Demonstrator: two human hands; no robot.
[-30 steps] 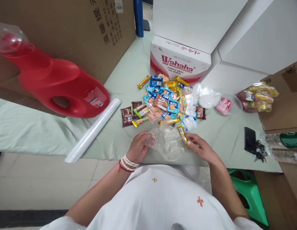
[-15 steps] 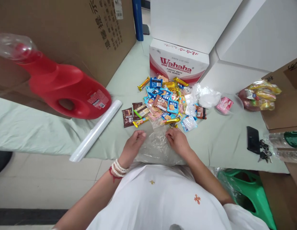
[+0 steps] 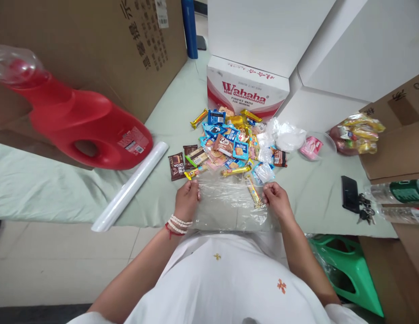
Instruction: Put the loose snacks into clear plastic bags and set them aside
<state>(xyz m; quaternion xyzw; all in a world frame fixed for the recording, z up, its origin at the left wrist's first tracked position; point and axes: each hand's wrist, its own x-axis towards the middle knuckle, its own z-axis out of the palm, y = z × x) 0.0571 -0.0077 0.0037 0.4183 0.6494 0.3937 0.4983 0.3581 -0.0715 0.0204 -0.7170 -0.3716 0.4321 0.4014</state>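
Observation:
A thin, clear plastic film (image 3: 226, 204) lies stretched across the front of the table, close to my body. My left hand (image 3: 187, 197) pinches its far left corner, fingers closed. The far right corner is gripped by my right hand (image 3: 275, 196), with thumb and fingers pressed together. Near my right hand a yellow-wrapped snack stick (image 3: 253, 192) shows at the film; whether it is under or on it I cannot tell. Just beyond the film is a pile of small wrapped snacks (image 3: 226, 143). A brown cocoa packet (image 3: 176, 165) lies at the pile's left side.
Left are a white plastic roll (image 3: 130, 186) and a large red jug (image 3: 91, 121). Behind the pile stands a Wahaha carton (image 3: 246, 90). On the right are a clear bowl with a pink packet (image 3: 311, 147), a black phone-like object (image 3: 350, 193), keys (image 3: 366, 213) and bottles (image 3: 395, 192).
My hands have moved apart, the right one outward to the right. The film, bunched before, is now spread wide between them. The snack stick near my right hand has come into sight.

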